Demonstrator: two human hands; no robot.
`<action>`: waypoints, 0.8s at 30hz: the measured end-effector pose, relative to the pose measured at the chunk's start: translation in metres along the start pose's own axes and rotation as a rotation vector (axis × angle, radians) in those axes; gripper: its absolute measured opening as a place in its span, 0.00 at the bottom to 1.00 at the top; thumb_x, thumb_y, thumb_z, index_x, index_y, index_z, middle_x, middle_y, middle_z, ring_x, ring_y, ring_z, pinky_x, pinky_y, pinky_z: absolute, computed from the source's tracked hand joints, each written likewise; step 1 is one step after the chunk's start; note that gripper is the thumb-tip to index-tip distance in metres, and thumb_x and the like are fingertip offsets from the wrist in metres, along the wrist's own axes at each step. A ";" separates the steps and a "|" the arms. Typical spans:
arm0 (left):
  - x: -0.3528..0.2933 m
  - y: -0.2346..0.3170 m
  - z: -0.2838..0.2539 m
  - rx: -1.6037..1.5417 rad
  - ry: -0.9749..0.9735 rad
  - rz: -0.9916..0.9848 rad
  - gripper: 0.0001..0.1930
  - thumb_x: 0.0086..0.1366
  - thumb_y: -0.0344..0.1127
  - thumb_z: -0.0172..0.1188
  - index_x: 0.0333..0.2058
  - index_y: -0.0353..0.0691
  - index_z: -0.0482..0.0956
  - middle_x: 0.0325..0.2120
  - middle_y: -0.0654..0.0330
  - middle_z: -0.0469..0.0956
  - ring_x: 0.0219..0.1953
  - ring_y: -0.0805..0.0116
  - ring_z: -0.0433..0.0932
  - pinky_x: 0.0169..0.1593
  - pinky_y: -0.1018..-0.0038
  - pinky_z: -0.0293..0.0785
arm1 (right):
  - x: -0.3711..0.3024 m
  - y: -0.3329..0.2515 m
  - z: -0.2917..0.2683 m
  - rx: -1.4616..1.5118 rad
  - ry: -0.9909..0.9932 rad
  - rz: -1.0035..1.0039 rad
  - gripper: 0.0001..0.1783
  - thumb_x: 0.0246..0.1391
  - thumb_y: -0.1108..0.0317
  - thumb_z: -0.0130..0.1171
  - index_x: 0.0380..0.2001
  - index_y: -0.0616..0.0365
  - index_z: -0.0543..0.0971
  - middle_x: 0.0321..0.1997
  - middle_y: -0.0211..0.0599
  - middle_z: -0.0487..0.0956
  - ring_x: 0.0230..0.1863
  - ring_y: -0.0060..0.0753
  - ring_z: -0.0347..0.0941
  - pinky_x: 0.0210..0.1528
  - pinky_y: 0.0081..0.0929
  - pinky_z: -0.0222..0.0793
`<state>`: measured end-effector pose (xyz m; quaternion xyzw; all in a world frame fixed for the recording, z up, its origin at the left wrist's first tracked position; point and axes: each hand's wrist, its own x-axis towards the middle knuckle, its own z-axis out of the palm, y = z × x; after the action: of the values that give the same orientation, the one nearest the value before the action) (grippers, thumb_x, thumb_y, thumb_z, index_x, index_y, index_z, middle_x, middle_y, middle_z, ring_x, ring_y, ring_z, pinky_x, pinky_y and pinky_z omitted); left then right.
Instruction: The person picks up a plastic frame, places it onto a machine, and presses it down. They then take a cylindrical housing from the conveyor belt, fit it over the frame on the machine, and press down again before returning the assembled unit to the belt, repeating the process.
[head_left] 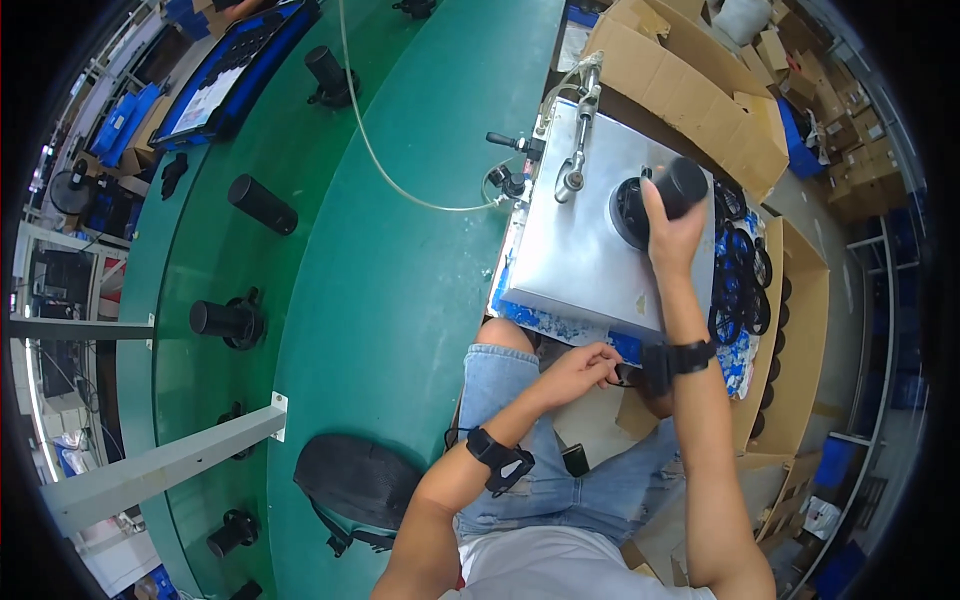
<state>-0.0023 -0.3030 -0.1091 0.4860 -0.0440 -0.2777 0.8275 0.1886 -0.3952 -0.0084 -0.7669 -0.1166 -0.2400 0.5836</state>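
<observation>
Along the left, a curved green conveyor belt [400, 260] is being crossed by a thin pale hose [372, 150], and black cylindrical parts [262, 204] are being carried on the outer lane, well apart from each other. A grey metal bar [165, 462] is jutting over the belt's near edge, and a flat black pad [357, 478] is lying on the belt just beside the person's knee.

The left hand [578, 372] is being held low, over the lap and below the front edge of the metal plate; its fingers [606, 352] are being pressed together on a small dark piece [626, 375], though what that piece is cannot be told. A black strap [500, 458] is being worn on the left wrist.

Further right, a square metal work plate [590, 240] is being used as the bench, with a lever tool [577, 150] mounted at its far left corner. The right hand [672, 232] is being wrapped around a black cylinder [682, 186], which is being held tilted against a round black ring [630, 208] lying on the plate. A black band [684, 358] is being worn on the right wrist.

At the far right, more black rings [738, 268] are being kept in an open cardboard box [800, 330], just beside the plate.
</observation>
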 end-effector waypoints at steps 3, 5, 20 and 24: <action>-0.003 -0.005 -0.004 0.052 0.018 0.012 0.11 0.68 0.32 0.48 0.44 0.32 0.72 0.30 0.60 0.78 0.32 0.74 0.75 0.39 0.78 0.73 | 0.004 -0.008 0.010 -0.130 0.054 0.008 0.23 0.46 0.64 0.71 0.43 0.62 0.74 0.40 0.36 0.78 0.39 0.26 0.74 0.47 0.25 0.68; -0.003 -0.013 -0.007 0.123 0.014 0.035 0.11 0.67 0.33 0.49 0.43 0.33 0.72 0.29 0.60 0.78 0.31 0.74 0.75 0.37 0.77 0.73 | 0.011 -0.002 0.000 -0.007 -0.161 0.209 0.24 0.45 0.65 0.71 0.43 0.61 0.74 0.40 0.36 0.78 0.40 0.26 0.74 0.47 0.26 0.68; -0.005 0.009 -0.001 0.464 0.175 0.035 0.13 0.65 0.37 0.54 0.43 0.34 0.74 0.28 0.57 0.80 0.31 0.70 0.78 0.37 0.74 0.74 | 0.031 0.009 -0.006 0.141 -0.218 -0.171 0.22 0.47 0.79 0.61 0.47 0.62 0.69 0.38 0.38 0.77 0.40 0.28 0.73 0.47 0.26 0.70; -0.010 0.007 0.001 0.553 0.154 0.058 0.14 0.63 0.39 0.56 0.43 0.35 0.74 0.27 0.54 0.79 0.29 0.63 0.79 0.35 0.70 0.74 | 0.057 0.018 -0.025 0.441 -0.663 -0.013 0.24 0.43 0.73 0.63 0.46 0.61 0.70 0.38 0.36 0.76 0.43 0.29 0.72 0.51 0.28 0.67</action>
<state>-0.0083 -0.2962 -0.1003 0.7113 -0.0690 -0.1936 0.6721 0.2394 -0.4295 0.0104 -0.6585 -0.3523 0.0479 0.6633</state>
